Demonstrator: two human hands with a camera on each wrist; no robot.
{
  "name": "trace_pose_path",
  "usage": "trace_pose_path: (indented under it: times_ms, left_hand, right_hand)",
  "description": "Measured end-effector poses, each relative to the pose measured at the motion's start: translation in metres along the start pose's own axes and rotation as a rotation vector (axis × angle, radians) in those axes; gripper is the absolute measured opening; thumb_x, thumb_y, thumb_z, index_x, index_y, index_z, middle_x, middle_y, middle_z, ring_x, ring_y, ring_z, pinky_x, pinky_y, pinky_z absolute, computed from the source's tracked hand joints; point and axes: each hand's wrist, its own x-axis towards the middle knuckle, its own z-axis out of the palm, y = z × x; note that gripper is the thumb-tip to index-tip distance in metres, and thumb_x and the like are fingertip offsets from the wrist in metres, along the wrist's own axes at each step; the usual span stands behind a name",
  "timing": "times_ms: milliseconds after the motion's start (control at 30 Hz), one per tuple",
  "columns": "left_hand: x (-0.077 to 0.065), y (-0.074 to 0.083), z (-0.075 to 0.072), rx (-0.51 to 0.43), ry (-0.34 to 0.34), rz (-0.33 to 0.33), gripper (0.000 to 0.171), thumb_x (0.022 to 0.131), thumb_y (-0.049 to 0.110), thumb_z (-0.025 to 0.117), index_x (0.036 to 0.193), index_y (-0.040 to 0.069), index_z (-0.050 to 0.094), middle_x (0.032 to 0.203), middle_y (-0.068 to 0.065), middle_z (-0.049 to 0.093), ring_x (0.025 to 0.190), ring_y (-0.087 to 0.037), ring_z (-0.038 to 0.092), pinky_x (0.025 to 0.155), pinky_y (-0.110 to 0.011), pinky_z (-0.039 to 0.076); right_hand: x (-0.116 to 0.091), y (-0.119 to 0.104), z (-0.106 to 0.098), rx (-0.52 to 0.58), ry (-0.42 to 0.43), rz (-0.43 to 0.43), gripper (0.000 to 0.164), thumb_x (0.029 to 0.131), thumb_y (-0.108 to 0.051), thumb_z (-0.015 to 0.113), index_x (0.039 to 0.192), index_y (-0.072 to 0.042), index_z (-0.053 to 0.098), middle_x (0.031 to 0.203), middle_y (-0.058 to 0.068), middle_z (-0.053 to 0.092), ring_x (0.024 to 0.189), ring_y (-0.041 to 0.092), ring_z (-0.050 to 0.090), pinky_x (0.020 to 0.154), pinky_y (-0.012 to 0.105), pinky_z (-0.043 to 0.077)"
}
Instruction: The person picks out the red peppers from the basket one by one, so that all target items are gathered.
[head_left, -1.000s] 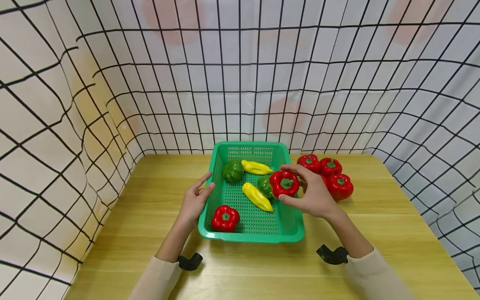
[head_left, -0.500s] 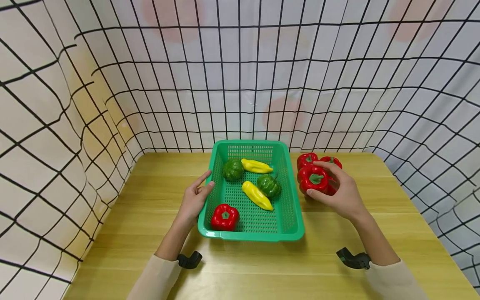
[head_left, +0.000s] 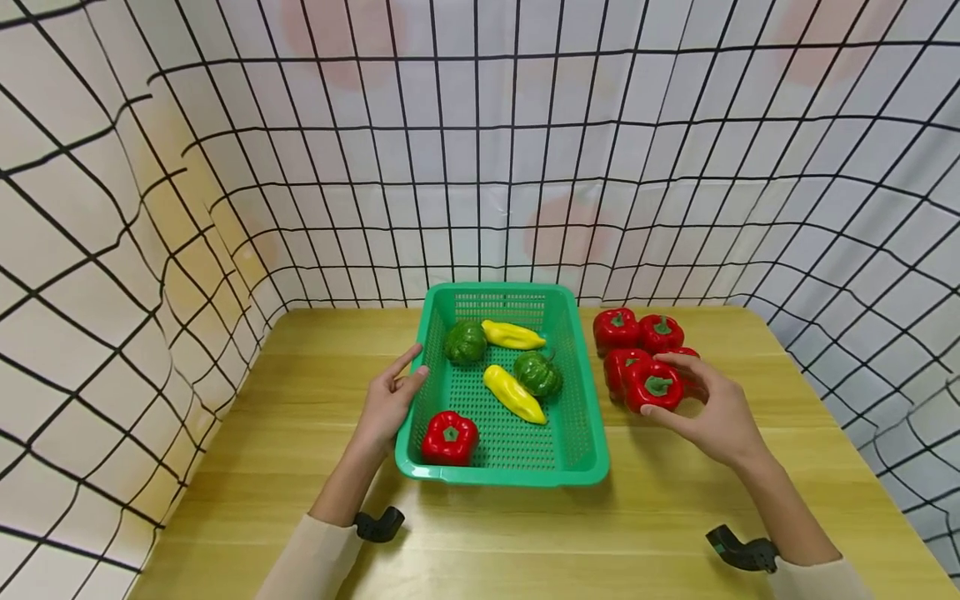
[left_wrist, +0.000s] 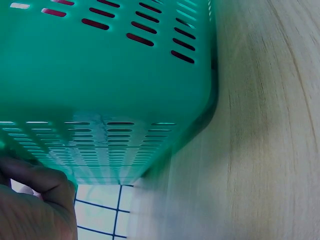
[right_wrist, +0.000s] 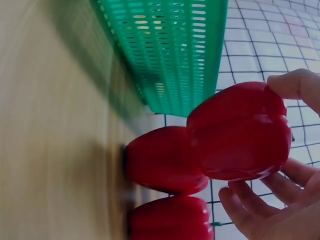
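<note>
My right hand (head_left: 716, 417) holds a red bell pepper (head_left: 654, 387) between thumb and fingers, right of the green basket (head_left: 502, 476). In the right wrist view this pepper (right_wrist: 240, 132) is raised off the table, beside other red peppers (right_wrist: 167, 160). My left hand (head_left: 386, 404) grips the basket's left rim, thumb on the edge and fingers outside; the left wrist view shows the hand (left_wrist: 37, 205) against the slotted wall. Inside the basket lie a red bell pepper (head_left: 450, 439), two yellow peppers (head_left: 513, 394) and two round, ribbed green vegetables (head_left: 465, 342).
Several red bell peppers (head_left: 617, 330) stand clustered on the wooden table (head_left: 330, 367), right of the basket; the held pepper and right hand partly hide some. White cloth with a black grid (head_left: 495, 150) encloses the table's back and sides.
My right hand has carried its red bell pepper from over the basket rightward to the pepper cluster, then slightly nearer me. The left hand and basket have stayed put.
</note>
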Motion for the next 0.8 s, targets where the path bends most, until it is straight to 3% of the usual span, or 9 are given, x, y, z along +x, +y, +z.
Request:
trace_pose_path:
  times_ms: [133, 200, 300, 400, 533, 667, 800]
  left_hand:
    - [0.0, 0.0, -0.001, 0.001, 0.001, 0.004, 0.049, 0.102, 0.034, 0.066, 0.15, 0.033, 0.053, 0.079, -0.008, 0.072, 0.088, -0.033, 0.076, 0.079, -0.048, 0.063]
    - [-0.001, 0.001, -0.001, 0.0, -0.005, 0.005, 0.049, 0.103, 0.034, 0.065, 0.151, 0.033, 0.053, 0.078, -0.006, 0.073, 0.088, -0.032, 0.076, 0.079, -0.048, 0.063]
    - [-0.001, 0.002, 0.0, 0.004, -0.013, 0.01, 0.05, 0.103, 0.034, 0.065, 0.151, 0.033, 0.052, 0.074, -0.002, 0.071, 0.087, -0.033, 0.076, 0.079, -0.048, 0.063]
    - [-0.001, 0.001, 0.0, 0.005, -0.013, 0.011, 0.05, 0.103, 0.034, 0.065, 0.151, 0.033, 0.052, 0.074, -0.001, 0.071, 0.088, -0.034, 0.076, 0.08, -0.048, 0.063]
    - [-0.001, 0.0, 0.0, -0.011, -0.008, 0.01, 0.049, 0.103, 0.033, 0.065, 0.151, 0.032, 0.053, 0.074, -0.008, 0.069, 0.087, -0.036, 0.075, 0.078, -0.048, 0.063]
    - [-0.001, 0.0, 0.001, -0.013, -0.006, 0.011, 0.05, 0.103, 0.033, 0.066, 0.151, 0.032, 0.053, 0.074, -0.011, 0.069, 0.086, -0.036, 0.076, 0.077, -0.047, 0.064]
    - [-0.001, 0.0, 0.0, -0.006, -0.004, 0.016, 0.05, 0.103, 0.034, 0.066, 0.151, 0.032, 0.053, 0.081, -0.015, 0.072, 0.088, -0.037, 0.076, 0.078, -0.048, 0.064]
  right_hand:
    - [-0.005, 0.007, 0.001, -0.031, -0.026, 0.015, 0.067, 0.084, -0.032, 0.087, 0.142, -0.016, 0.059, 0.139, 0.016, 0.062, 0.117, 0.029, 0.064, 0.089, 0.003, 0.042]
    - [-0.007, 0.011, 0.002, -0.034, -0.04, 0.02, 0.067, 0.084, -0.033, 0.087, 0.142, -0.014, 0.059, 0.139, 0.017, 0.061, 0.116, 0.038, 0.064, 0.088, 0.005, 0.045]
    - [-0.01, 0.016, 0.006, -0.031, -0.047, 0.021, 0.068, 0.083, -0.032, 0.088, 0.142, -0.012, 0.059, 0.138, 0.016, 0.061, 0.116, 0.031, 0.065, 0.088, 0.006, 0.046]
    - [-0.013, 0.021, 0.012, -0.039, -0.055, 0.021, 0.069, 0.082, -0.033, 0.089, 0.141, -0.011, 0.059, 0.137, 0.014, 0.062, 0.116, 0.03, 0.065, 0.091, 0.016, 0.053]
    - [-0.015, 0.027, 0.018, -0.049, -0.068, 0.032, 0.071, 0.082, -0.034, 0.089, 0.141, -0.009, 0.058, 0.136, 0.016, 0.062, 0.117, 0.038, 0.064, 0.092, 0.027, 0.058]
    - [-0.016, 0.032, 0.022, -0.04, -0.066, 0.04, 0.071, 0.082, -0.034, 0.089, 0.14, -0.009, 0.058, 0.135, 0.016, 0.062, 0.119, 0.038, 0.063, 0.092, 0.023, 0.057]
    - [-0.016, 0.036, 0.026, -0.028, -0.067, 0.05, 0.069, 0.082, -0.034, 0.089, 0.139, -0.008, 0.058, 0.135, 0.016, 0.062, 0.12, 0.039, 0.063, 0.095, 0.044, 0.059]
